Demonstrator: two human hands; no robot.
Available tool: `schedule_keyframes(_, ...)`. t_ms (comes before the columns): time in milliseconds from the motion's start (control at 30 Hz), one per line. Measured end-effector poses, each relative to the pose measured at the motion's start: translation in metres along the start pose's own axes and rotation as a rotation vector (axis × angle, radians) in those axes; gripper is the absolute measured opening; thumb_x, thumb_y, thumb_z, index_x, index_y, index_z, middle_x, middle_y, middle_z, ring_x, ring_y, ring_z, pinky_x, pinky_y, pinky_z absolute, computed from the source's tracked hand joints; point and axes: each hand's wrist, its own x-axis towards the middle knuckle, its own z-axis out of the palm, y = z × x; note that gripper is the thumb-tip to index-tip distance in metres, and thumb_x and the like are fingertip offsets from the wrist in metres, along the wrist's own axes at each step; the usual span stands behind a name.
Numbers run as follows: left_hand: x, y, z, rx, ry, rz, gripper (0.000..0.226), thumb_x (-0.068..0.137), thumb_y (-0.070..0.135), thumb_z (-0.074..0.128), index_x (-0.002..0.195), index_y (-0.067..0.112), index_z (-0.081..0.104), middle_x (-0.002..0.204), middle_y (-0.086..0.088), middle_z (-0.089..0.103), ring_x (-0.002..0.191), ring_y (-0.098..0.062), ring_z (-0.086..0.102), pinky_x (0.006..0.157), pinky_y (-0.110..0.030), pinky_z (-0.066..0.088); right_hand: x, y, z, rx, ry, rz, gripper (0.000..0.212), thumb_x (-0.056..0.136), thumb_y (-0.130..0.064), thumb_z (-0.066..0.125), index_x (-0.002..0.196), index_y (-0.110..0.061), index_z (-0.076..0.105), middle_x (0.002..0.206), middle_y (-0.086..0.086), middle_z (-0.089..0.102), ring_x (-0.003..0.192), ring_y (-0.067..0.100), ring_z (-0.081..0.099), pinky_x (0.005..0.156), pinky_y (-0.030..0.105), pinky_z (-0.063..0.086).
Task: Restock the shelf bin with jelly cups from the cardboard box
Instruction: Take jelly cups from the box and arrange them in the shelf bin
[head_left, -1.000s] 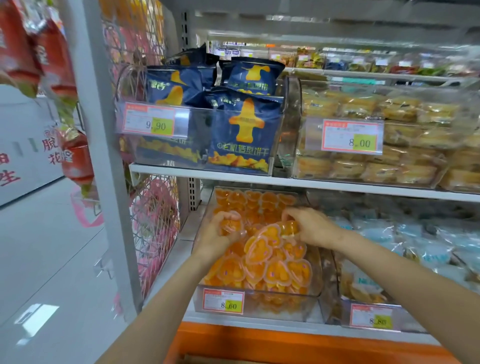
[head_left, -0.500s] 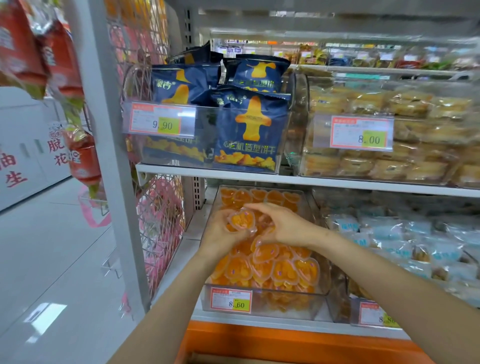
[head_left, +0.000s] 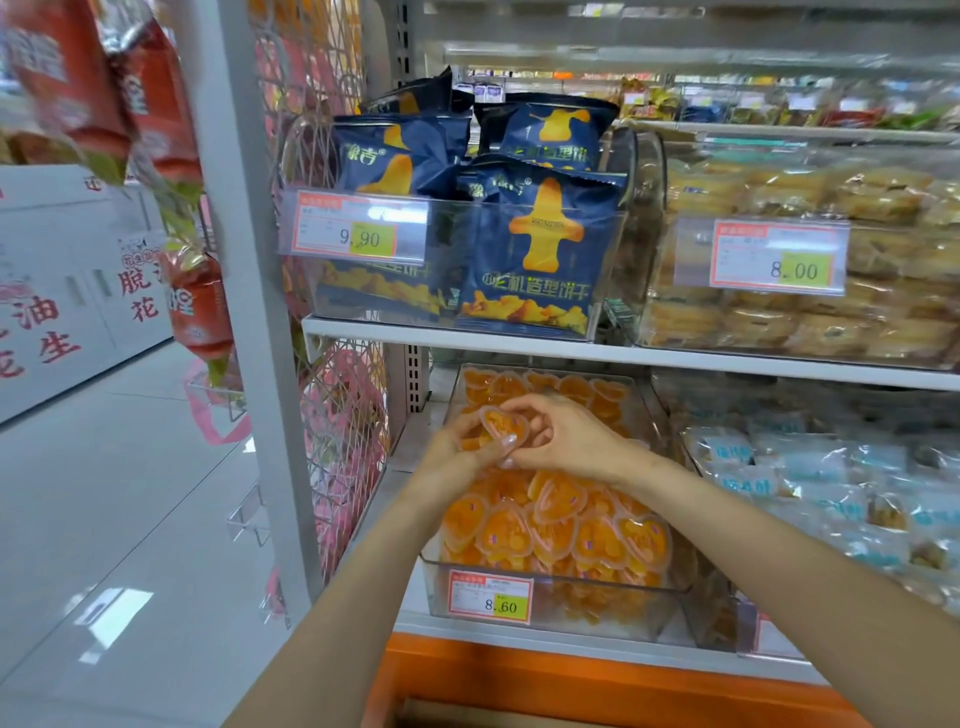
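Observation:
A clear plastic shelf bin (head_left: 550, 597) on the lower shelf holds several heart-shaped orange jelly cups (head_left: 561, 525). Above the middle of the bin, my left hand (head_left: 462, 452) and my right hand (head_left: 566, 436) meet around one orange jelly cup (head_left: 503, 425), which stands tilted between their fingers. My left thumb and fingers pinch it from the left and below. My right hand's fingers curl round it from the right. A sliver of the cardboard box (head_left: 519, 717) shows at the bottom edge.
The shelf above (head_left: 623, 353) hangs low over the bin, carrying a bin of blue biscuit bags (head_left: 524, 249) and a bin of wrapped cakes (head_left: 779, 291). Blue-wrapped snacks (head_left: 831, 493) fill the bin to the right. A white upright post (head_left: 249, 312) stands left, beside open aisle floor.
My hands have come together from the bin's left and right sides to its middle, and both now hold one jelly cup raised above the pile.

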Motion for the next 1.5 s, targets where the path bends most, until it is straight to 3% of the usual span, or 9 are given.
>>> schedule_keyframes(67,-0.002,0.003,-0.001,0.040,-0.003,0.004,0.035,0.091,0.021,0.057,0.126,0.020,0.054,0.110,-0.005,0.060,0.084,-0.004,0.058,0.056,-0.005,0.047,0.001,-0.003,0.000,0.058,-0.006,0.027,0.059,0.072,-0.028,0.080,0.124,-0.020,0.054,0.097,0.003,0.063,0.082,0.011,0.061,0.076,0.028,0.053)
schedule_keyframes(200,-0.003,0.005,-0.001,0.125,0.028,0.004,0.038,0.094,0.023,0.053,0.131,0.017,0.051,0.117,-0.006,0.058,0.091,-0.009,0.058,0.064,-0.007,0.050,0.005,0.002,0.003,0.164,-0.037,0.101,0.055,0.074,-0.020,0.079,0.123,-0.015,0.054,0.072,-0.008,0.061,0.056,-0.004,0.058,0.060,0.016,0.047)
schedule_keyframes(267,-0.002,0.002,-0.002,0.272,0.135,0.033,0.040,0.093,0.026,0.054,0.131,0.013,0.052,0.123,-0.009,0.059,0.104,-0.018,0.059,0.083,-0.025,0.053,0.012,0.004,0.002,0.148,-0.031,0.128,0.057,0.074,-0.020,0.079,0.125,-0.013,0.053,0.079,-0.009,0.061,0.058,-0.010,0.057,0.057,0.010,0.042)
schedule_keyframes(333,-0.002,0.001,-0.005,0.490,0.298,0.094,0.033,0.093,0.027,0.055,0.122,0.011,0.058,0.121,-0.007,0.059,0.106,-0.020,0.058,0.090,-0.034,0.048,0.023,0.002,0.000,0.068,0.006,0.146,0.063,0.075,-0.026,0.079,0.129,-0.015,0.050,0.104,-0.004,0.061,0.085,-0.004,0.058,0.070,0.013,0.042)
schedule_keyframes(467,-0.014,0.003,-0.006,0.639,0.307,0.152,0.017,0.093,0.022,0.054,0.105,0.013,0.063,0.093,0.001,0.061,0.090,-0.019,0.061,0.076,-0.030,0.046,0.054,0.003,0.006,-0.070,0.020,0.186,0.075,0.070,-0.035,0.082,0.133,-0.017,0.045,0.130,-0.001,0.050,0.113,0.016,0.051,0.084,0.023,0.042)
schedule_keyframes(533,-0.020,0.002,-0.003,0.678,0.250,0.142,0.016,0.093,0.022,0.054,0.104,0.014,0.063,0.096,0.000,0.064,0.091,-0.020,0.062,0.073,-0.028,0.045,0.067,0.002,0.012,-0.112,0.002,0.205,0.076,0.069,-0.034,0.082,0.134,-0.017,0.045,0.132,0.001,0.046,0.118,0.019,0.048,0.084,0.023,0.040)
schedule_keyframes(933,-0.022,0.001,-0.003,0.717,0.191,0.204,0.015,0.092,0.024,0.056,0.103,0.018,0.063,0.103,0.005,0.063,0.083,-0.013,0.056,0.068,-0.024,0.042,0.088,0.004,0.029,-0.174,-0.005,0.206,0.068,0.080,-0.027,0.074,0.140,-0.025,0.042,0.140,0.005,0.032,0.126,0.022,0.042,0.080,0.020,0.041)
schedule_keyframes(1200,-0.017,-0.004,-0.002,0.732,0.158,0.195,0.014,0.092,0.024,0.056,0.102,0.017,0.062,0.094,0.007,0.060,0.076,-0.010,0.052,0.064,-0.022,0.037,0.081,0.003,0.014,-0.271,-0.039,0.174,0.082,0.075,-0.040,0.076,0.144,-0.024,0.035,0.147,0.004,0.034,0.133,0.024,0.036,0.101,0.031,0.038)
schedule_keyframes(1500,-0.008,-0.009,0.011,0.710,0.100,0.155,0.019,0.089,0.027,0.060,0.102,0.014,0.062,0.092,0.007,0.057,0.086,-0.012,0.057,0.069,-0.023,0.042,0.034,0.023,-0.041,-0.241,-0.076,0.209,0.059,0.085,-0.032,0.068,0.138,-0.022,0.043,0.140,0.002,0.045,0.126,0.021,0.045,0.101,0.028,0.038)
